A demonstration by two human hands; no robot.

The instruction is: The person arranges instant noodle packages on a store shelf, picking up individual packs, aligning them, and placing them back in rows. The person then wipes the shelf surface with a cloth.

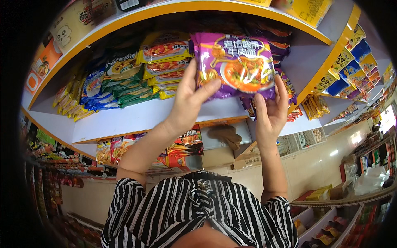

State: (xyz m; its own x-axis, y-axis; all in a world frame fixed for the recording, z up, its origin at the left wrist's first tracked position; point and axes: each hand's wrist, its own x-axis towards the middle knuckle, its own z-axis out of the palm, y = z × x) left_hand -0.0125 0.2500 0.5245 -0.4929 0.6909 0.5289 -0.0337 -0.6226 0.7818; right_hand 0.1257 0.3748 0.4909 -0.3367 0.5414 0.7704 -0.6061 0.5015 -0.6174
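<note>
Between my two hands is a purple packet of instant noodles (235, 63), its front printed with a bowl of noodles turned towards me. My left hand (190, 96) grips its left edge, thumb across the front. At the packet's lower right corner, my right hand (273, 108) holds on with thumb and fingers. Behind it, more purple packets (279, 48) sit in the shelf bay, partly hidden. To the left are stacks of yellow noodle packets (167, 69), green packets (124, 80) and blue packets (93, 85).
The shelf board (124, 119) with an orange-yellow edge runs below the stacks, and another shelf edge (186, 6) lies above. Under it are red noodle packets (186, 142) and a cardboard box (218, 156). Cup-shaped packs (344, 65) and egg crates (305, 139) are at right.
</note>
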